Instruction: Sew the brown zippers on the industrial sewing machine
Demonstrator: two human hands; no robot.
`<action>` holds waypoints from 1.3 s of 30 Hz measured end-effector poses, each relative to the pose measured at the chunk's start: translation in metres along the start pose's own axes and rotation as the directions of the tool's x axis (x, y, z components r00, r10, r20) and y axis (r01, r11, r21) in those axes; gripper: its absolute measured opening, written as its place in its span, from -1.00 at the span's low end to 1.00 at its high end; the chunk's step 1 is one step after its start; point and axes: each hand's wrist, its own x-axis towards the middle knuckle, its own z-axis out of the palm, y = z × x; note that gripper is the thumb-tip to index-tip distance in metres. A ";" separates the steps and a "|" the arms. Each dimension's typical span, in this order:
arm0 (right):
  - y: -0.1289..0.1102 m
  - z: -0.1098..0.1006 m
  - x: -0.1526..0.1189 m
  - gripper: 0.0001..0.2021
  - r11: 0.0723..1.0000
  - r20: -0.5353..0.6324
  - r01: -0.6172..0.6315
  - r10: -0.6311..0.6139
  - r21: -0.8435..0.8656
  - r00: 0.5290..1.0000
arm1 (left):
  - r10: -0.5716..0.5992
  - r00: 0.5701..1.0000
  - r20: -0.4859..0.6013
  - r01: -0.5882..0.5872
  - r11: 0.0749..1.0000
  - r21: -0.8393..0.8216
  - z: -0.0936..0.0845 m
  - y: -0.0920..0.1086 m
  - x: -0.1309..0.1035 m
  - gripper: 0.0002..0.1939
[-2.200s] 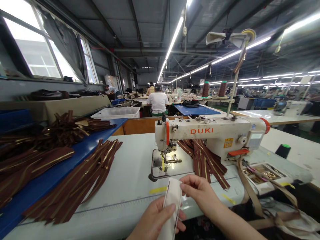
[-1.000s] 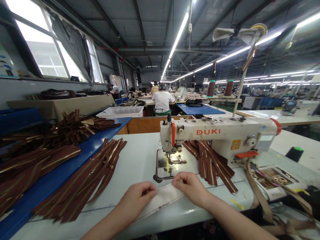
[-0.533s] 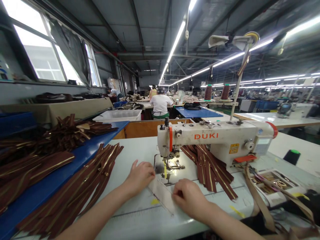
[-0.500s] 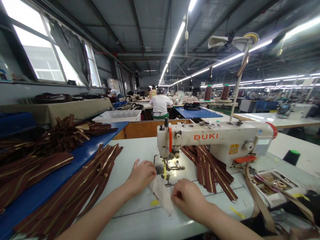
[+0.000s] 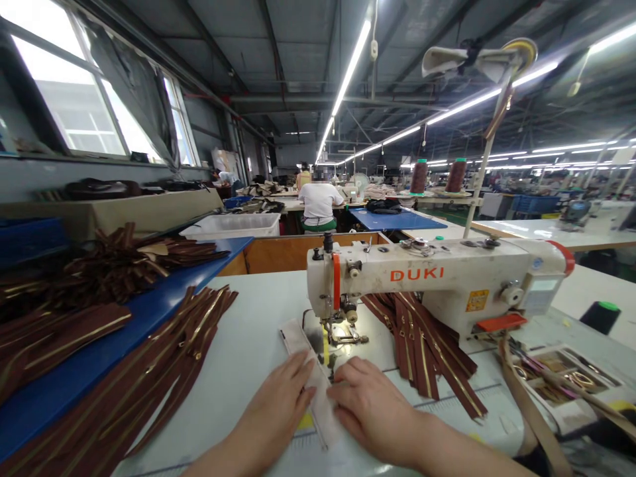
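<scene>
A pale, folded strip of fabric (image 5: 322, 405) lies slantwise on the sewing machine table, just in front of the needle area. My left hand (image 5: 278, 401) has its left edge pinched between thumb and fingers. At the right edge, my right hand (image 5: 370, 404) is closed, with curled fingertips on the fabric; its thumb is partly hidden. The strip's far end sticks out beyond my left fingers. The white sewing machine (image 5: 412, 275) stands behind the hands, its presser foot (image 5: 342, 334) above the metal plate, apart from the strip.
Brown zipper strips (image 5: 179, 351) are heaped on the left, with more zipper strips (image 5: 422, 338) under the machine arm. A parts tray (image 5: 566, 377) holds metal rings at right, near a dark thread cone (image 5: 600, 318). A co-worker (image 5: 320, 202) sits ahead, back turned.
My left hand has come nearer along the strip, uncovering its far end. The strip has shifted and lies more steeply. My right hand stays at its right edge. The view has shifted slightly.
</scene>
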 end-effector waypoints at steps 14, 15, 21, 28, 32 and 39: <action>0.040 0.012 0.033 -0.86 0.997 -0.061 0.077 -0.078 -0.020 0.995 | 0.259 0.962 0.089 -0.263 0.964 0.030 -0.006 -0.027 0.064 -0.62; 0.041 0.014 0.034 -0.86 0.998 -0.069 0.062 -0.063 -0.011 0.996 | 0.264 0.961 0.084 -0.267 0.963 0.028 -0.004 -0.029 0.066 -0.63; 0.043 0.019 0.033 -0.85 1.000 -0.096 0.021 -0.020 0.012 0.995 | 0.259 0.964 0.052 -0.260 0.966 0.002 0.002 -0.034 0.070 -0.63; 0.042 0.019 0.033 -0.83 0.999 -0.083 0.019 -0.017 0.028 0.996 | 0.184 0.983 -0.007 -0.184 0.983 -0.021 0.004 -0.031 0.067 -0.64; 0.042 0.020 0.033 -0.85 0.999 -0.090 0.019 -0.015 0.043 0.996 | 0.151 0.988 -0.033 -0.152 0.988 -0.020 0.004 -0.023 0.057 -0.64; 0.042 0.022 0.032 -0.87 0.998 -0.094 0.017 -0.012 0.052 0.995 | 0.251 0.966 -0.070 -0.252 0.968 -0.014 0.004 -0.006 0.040 -0.69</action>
